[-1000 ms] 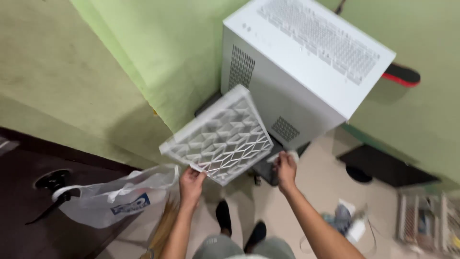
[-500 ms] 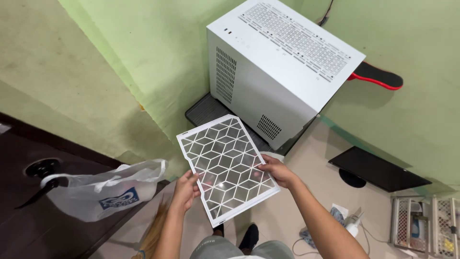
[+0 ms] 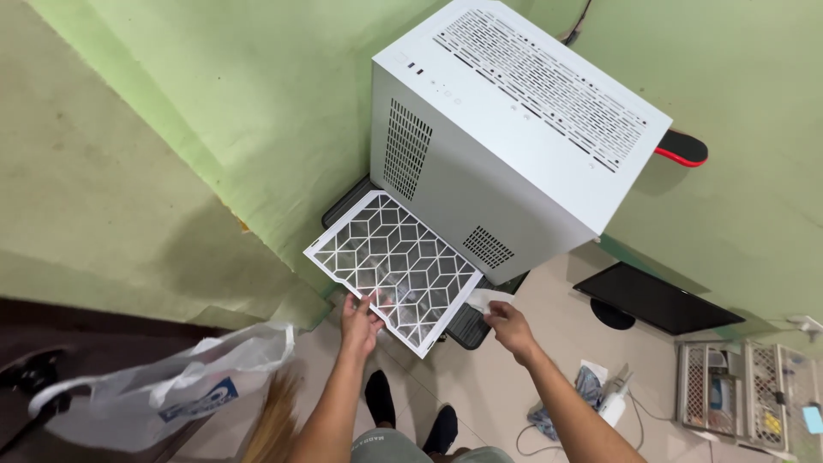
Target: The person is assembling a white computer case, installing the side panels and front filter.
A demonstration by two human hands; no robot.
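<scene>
A flat white rectangular panel with a geometric cube-pattern mesh (image 3: 396,269) is held tilted in front of the white perforated metal computer case (image 3: 506,137). The left hand (image 3: 360,323) pinches the panel's near edge, fingers closed on it. The right hand (image 3: 510,327), just right of the panel, grips a crumpled white cloth (image 3: 482,299). A translucent plastic bag (image 3: 163,390) hangs near left.
</scene>
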